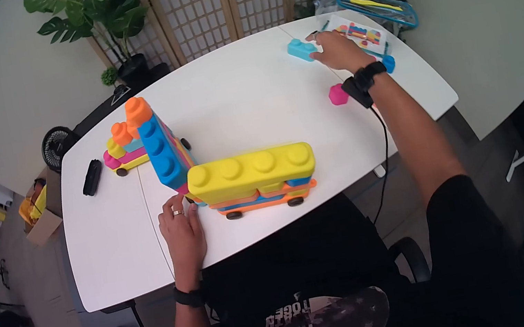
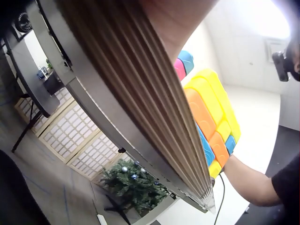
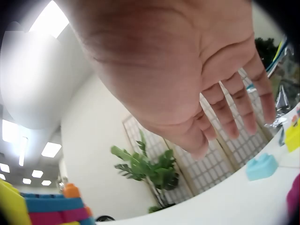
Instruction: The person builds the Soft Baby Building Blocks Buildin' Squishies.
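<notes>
My right hand (image 1: pixel 339 53) is over the far right of the table, fingertips beside a light blue block (image 1: pixel 301 50). In the right wrist view its fingers (image 3: pixel 241 101) are extended, with space between them and the light blue block (image 3: pixel 261 167). My left hand (image 1: pixel 184 237) lies at the near edge, fingertips beside the lower end of a wheeled build with tall blue blocks (image 1: pixel 163 149); whether they touch it is unclear. Right of that hand stands another wheeled build, topped by a long yellow block (image 1: pixel 251 171). The left wrist view shows the yellow block (image 2: pixel 211 98) beyond the table edge.
A smaller wheeled build (image 1: pixel 128 158) and a black object (image 1: pixel 92 178) are at the left. A pink piece (image 1: pixel 337 95), a blue piece (image 1: pixel 389 63) and a picture sheet (image 1: pixel 362 34) lie at the right, near a clear blue-edged bag (image 1: pixel 367 3). A cable (image 1: pixel 387 155) hangs from my right wrist.
</notes>
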